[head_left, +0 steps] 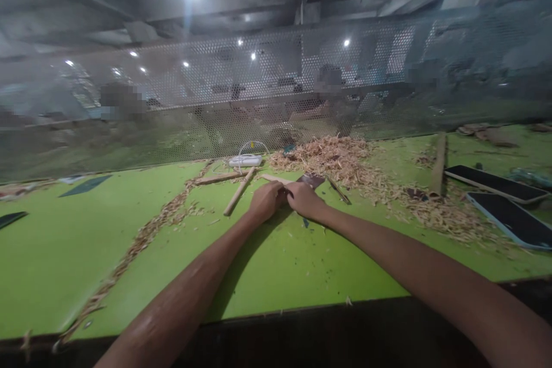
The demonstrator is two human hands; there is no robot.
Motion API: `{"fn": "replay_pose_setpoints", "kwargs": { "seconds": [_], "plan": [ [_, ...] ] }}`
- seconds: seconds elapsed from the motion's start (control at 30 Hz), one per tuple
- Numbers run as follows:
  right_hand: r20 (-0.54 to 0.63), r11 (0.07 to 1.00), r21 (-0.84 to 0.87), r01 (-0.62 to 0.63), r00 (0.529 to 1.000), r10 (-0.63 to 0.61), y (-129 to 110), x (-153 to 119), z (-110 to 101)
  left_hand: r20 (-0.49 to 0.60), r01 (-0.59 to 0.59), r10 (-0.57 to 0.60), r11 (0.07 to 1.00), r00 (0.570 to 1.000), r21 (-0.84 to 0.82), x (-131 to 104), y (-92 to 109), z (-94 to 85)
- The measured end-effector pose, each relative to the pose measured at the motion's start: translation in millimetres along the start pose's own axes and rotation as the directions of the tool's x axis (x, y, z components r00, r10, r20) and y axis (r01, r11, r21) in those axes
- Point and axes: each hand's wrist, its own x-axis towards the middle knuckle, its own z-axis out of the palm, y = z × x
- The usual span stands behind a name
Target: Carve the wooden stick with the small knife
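My left hand (267, 200) and my right hand (307, 201) meet over the green table, fingers curled and closed, their tips together. What they pinch between them is hidden by the fingers. A pale wooden stick (272, 178) shows just behind the fingers; I cannot tell whether it is held or lies on the table. Beyond my right hand is a dark brown flat piece (312, 180), partly covered by the hand. A thin dark tool (338, 190) lies to its right. Left of my left hand rests a short wooden stick (240, 191), apart from the fingers.
Wood shavings (332, 155) are heaped behind my hands and spread right. Two phones (495, 181) lie at the right, near an upright-lying wood strip (439, 164). A white power strip (245, 161) with a cable sits against the perforated screen (259, 98). Shavings fill a table seam (146, 236).
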Motion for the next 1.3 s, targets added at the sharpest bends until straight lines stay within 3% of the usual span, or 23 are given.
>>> {"fn": "replay_pose_setpoints", "kwargs": {
  "seconds": [0.27, 0.87, 1.3],
  "plan": [
    [-0.045, 0.997, 0.024, -0.074, 0.996, 0.075, 2.9, 1.8, 2.7, 0.039, 0.091, -0.092, 0.995, 0.995, 0.031, 0.7, 7.1, -4.4],
    [-0.026, 0.997, 0.034, -0.068, 0.997, 0.069, 3.2, 2.5, 3.2, 0.049, -0.014, 0.015, 1.0, 0.999, -0.018, 1.6, 1.7, -3.5],
    [-0.023, 0.997, 0.024, -0.077, 0.997, 0.077, 2.9, 2.3, 1.8, 0.043, 0.026, -0.028, 0.999, 0.999, 0.044, -0.3, 4.1, 0.4]
  ]
}}
